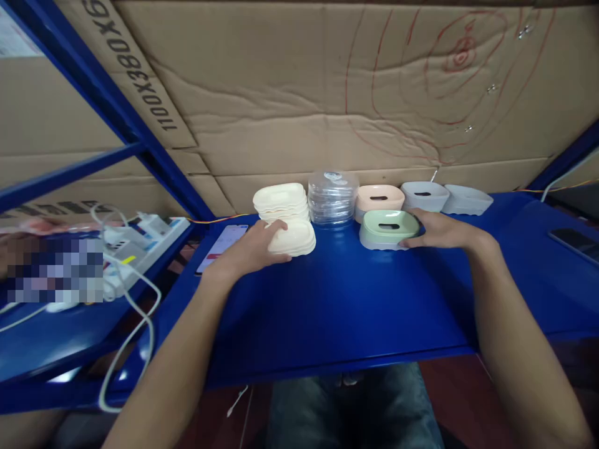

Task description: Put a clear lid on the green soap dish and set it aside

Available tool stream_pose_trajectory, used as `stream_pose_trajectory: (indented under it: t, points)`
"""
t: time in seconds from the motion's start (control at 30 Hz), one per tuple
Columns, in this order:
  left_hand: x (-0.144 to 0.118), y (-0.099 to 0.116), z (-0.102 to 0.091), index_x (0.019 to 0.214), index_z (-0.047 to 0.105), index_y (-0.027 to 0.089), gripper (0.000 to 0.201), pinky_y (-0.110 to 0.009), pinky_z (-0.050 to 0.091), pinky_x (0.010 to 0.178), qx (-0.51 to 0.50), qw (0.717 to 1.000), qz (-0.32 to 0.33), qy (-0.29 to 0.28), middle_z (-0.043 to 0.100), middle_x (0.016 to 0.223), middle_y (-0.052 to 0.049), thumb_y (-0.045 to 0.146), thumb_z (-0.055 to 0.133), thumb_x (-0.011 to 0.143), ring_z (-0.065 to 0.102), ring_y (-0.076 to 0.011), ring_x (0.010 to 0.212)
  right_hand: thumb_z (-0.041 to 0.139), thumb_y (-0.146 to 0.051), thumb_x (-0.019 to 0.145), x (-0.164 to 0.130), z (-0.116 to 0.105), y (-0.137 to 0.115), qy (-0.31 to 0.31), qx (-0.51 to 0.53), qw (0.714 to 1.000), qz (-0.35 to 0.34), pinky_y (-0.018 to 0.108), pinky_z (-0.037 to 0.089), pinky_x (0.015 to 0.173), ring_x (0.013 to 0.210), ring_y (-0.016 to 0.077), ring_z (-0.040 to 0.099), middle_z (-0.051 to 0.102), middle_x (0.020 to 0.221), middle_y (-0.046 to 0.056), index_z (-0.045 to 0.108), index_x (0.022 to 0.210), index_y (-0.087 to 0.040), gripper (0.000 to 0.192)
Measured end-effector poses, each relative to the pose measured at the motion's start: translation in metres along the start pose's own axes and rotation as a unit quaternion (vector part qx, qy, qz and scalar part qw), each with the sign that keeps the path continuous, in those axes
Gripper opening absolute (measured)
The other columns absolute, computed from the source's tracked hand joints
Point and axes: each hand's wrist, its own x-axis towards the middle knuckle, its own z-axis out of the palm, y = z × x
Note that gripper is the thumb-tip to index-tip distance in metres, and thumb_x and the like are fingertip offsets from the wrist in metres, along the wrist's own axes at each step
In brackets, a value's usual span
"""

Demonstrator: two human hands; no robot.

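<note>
A blue counter (337,305) stands against a cardboard wall (290,93) scrawled with red lines. At its back sit a stack of clear lids (332,198), a pink dish (379,198) and two white dishes (447,197). A phone (222,244) lies left, a white power strip (140,240) beyond it.

Cardboard sheet (140,68) – black print "1100X380X6", rest cut off, other txt unreadable

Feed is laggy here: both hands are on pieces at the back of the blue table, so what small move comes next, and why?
Probably lift the cream piece under the left hand toward the green dish that the right hand steadies. The left hand's fingers already rest on it, in front of the cream stack, and the dish's top is open.
</note>
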Motion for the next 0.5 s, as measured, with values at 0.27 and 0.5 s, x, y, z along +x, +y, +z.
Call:
stream_pose_trajectory:
  t: [0.27, 0.5]
  points:
    - [0.0028, -0.0015, 0.0071, 0.146, 0.057, 0.026, 0.072, -0.052, 0.052, 0.116, -0.041, 0.999, 0.016, 0.0, 0.064, 0.137, -0.015, 0.059, 0.08, 0.087, 0.063, -0.0406, 0.135, 0.083, -0.059, 0.075, -0.0017, -0.0028, 0.0014, -0.016, 0.015, 1.0, -0.005, 0.065, 0.06, 0.113, 0.123, 0.0456, 0.074, 0.079, 0.136, 0.013, 0.067, 0.142, -0.024, 0.078]
    - [0.0041, -0.006, 0.008, 0.145, 0.055, 0.022, 0.077, -0.054, 0.05, 0.119, -0.048, 0.999, 0.024, 0.003, 0.064, 0.143, -0.019, 0.063, 0.08, 0.085, 0.061, -0.0419, 0.138, 0.089, -0.065, 0.071, -0.0029, -0.0054, -0.007, -0.019, 0.048, 0.998, -0.023, 0.062, 0.053, 0.123, 0.136, 0.0483, 0.068, 0.071, 0.153, 0.012, 0.059, 0.154, -0.027, 0.096]
